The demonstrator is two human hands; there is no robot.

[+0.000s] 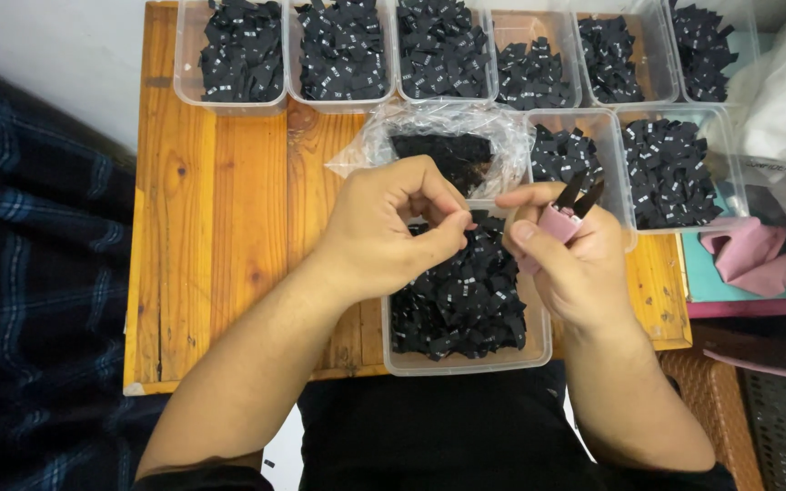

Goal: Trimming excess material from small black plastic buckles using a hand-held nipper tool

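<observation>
Wooden slats make up the small table [229, 227], with a pale wall behind it and a dark plaid cloth [38, 273] lying to its left.

At the grip, the left hand [384, 227] has thumb and forefinger pressed together on something small and dark, seemingly one black label [466, 221], held just above the near tray [466, 364]. The right hand [575, 264] is closed around pink thread snips [566, 214], whose dark blades stand slightly parted and point up and away, just beside the left fingertips.

To do this well, I judge the label should be held taut and near its edge, so the blades meet only the stray bit and not the fingertip. The snips look best kept low over the near tray, so anything cut or dropped lands among the heap of black labels there.

Beyond the hands lies a crumpled clear plastic bag [438, 136] with more dark pieces inside. Past it, a row of clear tubs [338, 55] lines the far edge of the table, each filled with black labels, and two more tubs [666, 168] stand to the right.
</observation>
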